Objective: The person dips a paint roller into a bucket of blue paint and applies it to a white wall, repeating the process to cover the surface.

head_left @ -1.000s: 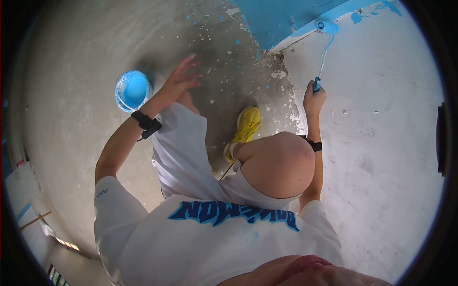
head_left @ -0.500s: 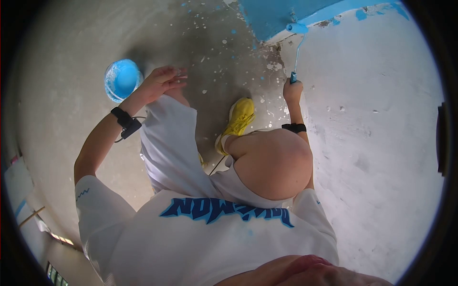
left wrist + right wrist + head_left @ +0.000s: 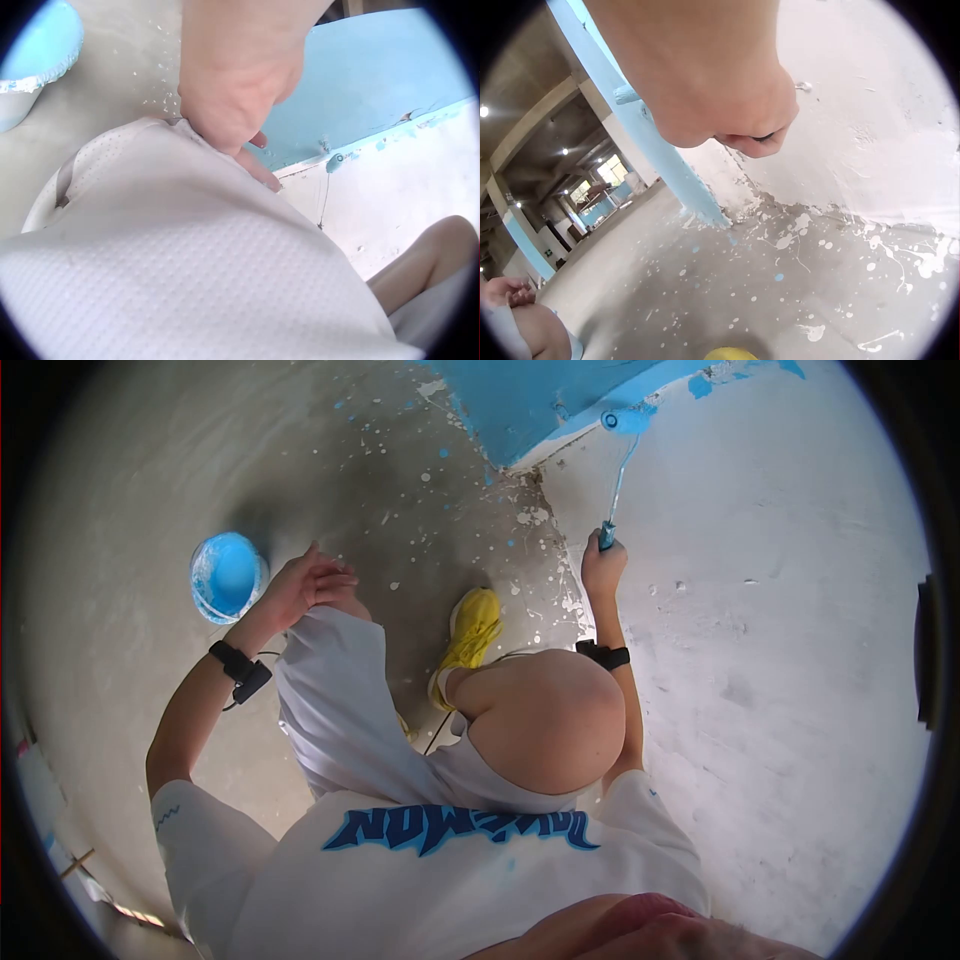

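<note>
My right hand grips the handle of a small paint roller with a thin wire frame. Its blue sleeve lies at the border between the blue-painted surface and the white wall, a little away from the corner. In the right wrist view the curled right hand hides most of the handle. My left hand rests on the left knee with relaxed fingers, holding nothing. Just beyond it stands a bucket with bright blue paint inside and paint smeared over its rim.
The grey concrete floor is spattered with white and blue drops along the wall's foot. A yellow shoe stands between the bent knees, near the wall. Pillars and ceiling lights of a large hall show in the right wrist view.
The roller went along the border toward the corner, then back away from it. My left hand, earlier raised with spread fingers, has settled on the knee. The head view has shifted somewhat.
</note>
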A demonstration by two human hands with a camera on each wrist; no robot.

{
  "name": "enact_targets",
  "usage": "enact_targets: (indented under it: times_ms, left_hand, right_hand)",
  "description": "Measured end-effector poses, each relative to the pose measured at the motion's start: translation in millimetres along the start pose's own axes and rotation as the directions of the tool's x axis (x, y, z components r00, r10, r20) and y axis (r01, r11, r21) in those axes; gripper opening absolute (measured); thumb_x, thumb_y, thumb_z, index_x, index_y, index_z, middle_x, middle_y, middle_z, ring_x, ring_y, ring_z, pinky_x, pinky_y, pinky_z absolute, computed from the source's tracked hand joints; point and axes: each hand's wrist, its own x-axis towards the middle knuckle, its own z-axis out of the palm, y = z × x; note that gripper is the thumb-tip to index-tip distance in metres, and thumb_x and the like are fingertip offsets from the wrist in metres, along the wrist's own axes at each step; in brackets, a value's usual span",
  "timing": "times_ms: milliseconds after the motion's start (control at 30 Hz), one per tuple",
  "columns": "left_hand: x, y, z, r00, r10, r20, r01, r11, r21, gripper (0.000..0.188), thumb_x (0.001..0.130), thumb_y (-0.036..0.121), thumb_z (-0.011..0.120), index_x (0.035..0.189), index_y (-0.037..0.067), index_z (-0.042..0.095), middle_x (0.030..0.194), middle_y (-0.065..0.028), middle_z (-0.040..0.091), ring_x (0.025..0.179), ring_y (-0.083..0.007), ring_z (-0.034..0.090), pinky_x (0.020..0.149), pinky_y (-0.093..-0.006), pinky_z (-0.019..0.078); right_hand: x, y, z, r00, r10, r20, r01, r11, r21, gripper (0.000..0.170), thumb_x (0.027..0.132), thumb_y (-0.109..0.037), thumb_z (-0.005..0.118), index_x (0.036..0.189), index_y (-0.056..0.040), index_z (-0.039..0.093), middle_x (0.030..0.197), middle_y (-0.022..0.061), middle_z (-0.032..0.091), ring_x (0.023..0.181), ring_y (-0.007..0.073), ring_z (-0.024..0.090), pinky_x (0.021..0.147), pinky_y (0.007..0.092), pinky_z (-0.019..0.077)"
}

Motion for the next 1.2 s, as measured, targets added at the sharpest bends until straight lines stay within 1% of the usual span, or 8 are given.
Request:
enact_targets:
  times_ms: [167,200,233,400,733,1033,1167,1200]
  left_hand:
    - [14.4,-3.0,0.7,0.998,0.021,0.056,-0.021,1.0,0.015,0.047,0.098,0.045,0.044,0.106,0.0,0.058,0.111,-0.0176,0.062,0.107,-0.0269,0.061,0.091,-0.0352,0.0501]
    - [15.4,-3.4,1.4,0.994,0.04,0.103,-0.039,0.999,-0.007,0.047,0.098,0.045,0.044,0.108,0.001,0.058,0.111,-0.017,0.062,0.108,-0.026,0.06,0.093,-0.0351,0.0488]
    - [14.8,-2.8,4.7,0.993,0.046,0.107,-0.046,0.999,-0.005,0.047,0.098,0.045,0.044,0.108,0.001,0.058,0.111,-0.017,0.062,0.108,-0.026,0.06,0.093,-0.0351,0.0488]
    - [10.9,-7.0,8.5,0.993,0.077,0.086,-0.074,0.997,-0.035,0.045,0.099,0.044,0.044,0.109,0.003,0.059,0.111,-0.0157,0.062,0.107,-0.0239,0.059,0.095,-0.0351,0.0467]
    - [17.5,-10.2,9.5,0.991,0.108,0.081,-0.111,0.993,0.032,0.05,0.098,0.046,0.045,0.109,-0.001,0.057,0.111,-0.018,0.061,0.109,-0.0267,0.058,0.096,-0.0376,0.0465]
    - [30.5,-12.8,-3.4,0.989,0.113,0.098,-0.112,0.994,-0.012,0.051,0.097,0.046,0.045,0.11,-0.003,0.057,0.112,-0.0172,0.061,0.111,-0.0275,0.057,0.1,-0.0377,0.0438]
    - [29.9,-11.4,1.3,0.992,0.078,0.094,-0.077,0.997,-0.015,0.049,0.098,0.043,0.046,0.112,-0.004,0.056,0.112,-0.0168,0.061,0.112,-0.0273,0.056,0.1,-0.0381,0.0436]
    - [30.4,-12.5,1.8,0.991,0.084,0.105,-0.083,0.996,-0.014,0.048,0.098,0.041,0.047,0.112,-0.004,0.055,0.112,-0.0166,0.061,0.112,-0.0274,0.056,0.1,-0.0385,0.0436]
  right_hand:
    - [36.4,-0.7,7.6,0.999,-0.039,-0.006,0.039,0.999,0.037,0.035,0.086,-0.019,0.057,0.064,0.0082,0.055,0.058,0.0278,0.052,0.056,0.0434,0.056,0.054,0.0451,0.0421]
    - [37.9,18.5,23.7,0.998,-0.054,-0.04,0.055,0.998,0.018,0.033,0.086,-0.017,0.056,0.063,0.0076,0.053,0.053,0.0243,0.049,0.046,0.0316,0.052,0.051,0.0428,0.0397]
    - [34.9,27.7,33.7,0.997,-0.059,-0.046,0.06,0.998,0.019,0.033,0.086,-0.017,0.056,0.063,0.0076,0.053,0.053,0.0243,0.049,0.046,0.0316,0.052,0.051,0.0428,0.0397]
    - [10.8,52.4,71.4,0.995,0.059,0.085,-0.055,0.997,-0.048,0.032,0.084,-0.019,0.058,0.066,0.0082,0.057,0.061,0.0298,0.055,0.061,0.0446,0.06,0.058,0.0482,0.0442]
    - [-20.5,62.8,64.5,0.972,0.166,0.169,-0.133,0.973,-0.19,0.026,0.083,-0.022,0.06,0.088,0.0031,0.065,0.078,0.0303,0.062,0.079,0.0469,0.062,0.074,0.0526,0.049]
    - [-38.5,-20.5,-15.9,0.989,-0.022,-0.147,0.04,0.992,0.12,0.028,0.087,-0.02,0.06,0.075,0.0045,0.058,0.063,0.0255,0.055,0.061,0.0419,0.058,0.058,0.0449,0.0448]
    - [1.4,-55.7,-48.2,0.999,0.029,-0.037,-0.023,0.988,0.154,0.027,0.087,-0.021,0.059,0.076,0.0039,0.057,0.059,0.0231,0.054,0.057,0.0406,0.056,0.058,0.0453,0.0455]
    - [9.3,-53.5,-48.3,0.978,0.129,0.162,-0.179,0.92,0.349,0.031,0.088,-0.022,0.059,0.072,0.0052,0.055,0.055,0.0194,0.05,0.052,0.0321,0.053,0.054,0.0428,0.0428]
